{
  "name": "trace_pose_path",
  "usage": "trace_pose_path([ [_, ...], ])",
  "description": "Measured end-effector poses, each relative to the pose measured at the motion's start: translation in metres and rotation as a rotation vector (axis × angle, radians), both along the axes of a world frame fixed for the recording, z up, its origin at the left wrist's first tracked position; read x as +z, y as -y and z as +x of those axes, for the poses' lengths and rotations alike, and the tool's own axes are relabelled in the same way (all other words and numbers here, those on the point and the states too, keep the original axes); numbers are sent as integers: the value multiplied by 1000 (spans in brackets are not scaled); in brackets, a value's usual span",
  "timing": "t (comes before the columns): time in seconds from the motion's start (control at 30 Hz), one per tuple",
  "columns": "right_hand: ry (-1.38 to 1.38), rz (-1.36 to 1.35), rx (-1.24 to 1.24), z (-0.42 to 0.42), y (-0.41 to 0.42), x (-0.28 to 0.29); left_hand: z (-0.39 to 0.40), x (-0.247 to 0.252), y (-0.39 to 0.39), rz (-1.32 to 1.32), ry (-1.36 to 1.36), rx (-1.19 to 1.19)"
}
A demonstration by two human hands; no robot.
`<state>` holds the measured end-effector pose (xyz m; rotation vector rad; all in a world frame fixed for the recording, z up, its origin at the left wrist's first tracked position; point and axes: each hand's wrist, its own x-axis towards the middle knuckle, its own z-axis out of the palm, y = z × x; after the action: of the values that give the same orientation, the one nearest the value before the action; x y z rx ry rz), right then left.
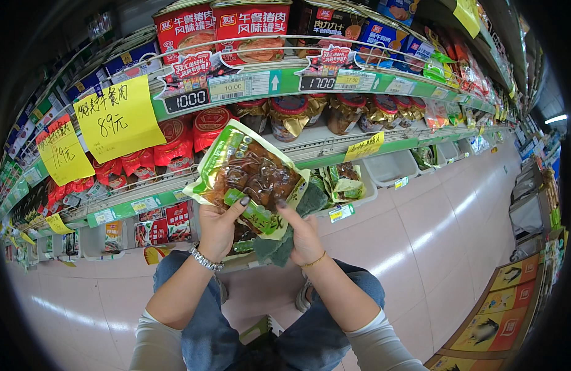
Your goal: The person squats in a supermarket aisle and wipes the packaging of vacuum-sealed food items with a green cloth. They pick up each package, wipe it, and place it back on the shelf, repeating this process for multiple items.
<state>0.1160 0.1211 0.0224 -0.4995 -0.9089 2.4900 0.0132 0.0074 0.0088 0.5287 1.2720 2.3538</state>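
Both my hands hold a vacuum-sealed food pouch (262,174) in front of the shelves; brown pieces of food show through its clear window, framed by green and pale printing. My left hand (218,227) grips its lower left edge, thumb on the front. On the lower right side, my right hand (304,234) pinches the pouch with the thumb on top. A dark green cloth (274,248) hangs behind the pouch, against my right hand, whose hidden fingers seem to hold it. Behind and below the pouch stands a white plastic bin (366,185) with similar pouches.
Red tins of luncheon meat (250,35) line the upper shelf behind a wire rail. Foil-topped jars (290,118) and red-wrapped jars (174,143) fill the shelf below. Yellow price signs (121,116) stick out at the left. Printed cartons (489,324) stand at the lower right.
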Motion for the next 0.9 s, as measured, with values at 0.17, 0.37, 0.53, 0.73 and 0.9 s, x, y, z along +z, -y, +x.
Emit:
trace_pose_path([
  [0.17, 163, 105, -153, -6, -28, -23, -4, 0, 4, 45, 136, 9],
  [0.37, 107, 291, -235, -2, -44, -11, -20, -2, 11, -77, 340, -101],
  [0.53, 181, 548, -320, -2, -47, -9, -15, -11, -2, -246, -115, 208],
  [0.73, 190, 365, -210, -3, -29, -15, 18, 14, 0, -813, -1286, -92],
  [0.9, 111, 258, -111, 5, -12, 11, 17, 3, -2, -689, -1271, 25],
])
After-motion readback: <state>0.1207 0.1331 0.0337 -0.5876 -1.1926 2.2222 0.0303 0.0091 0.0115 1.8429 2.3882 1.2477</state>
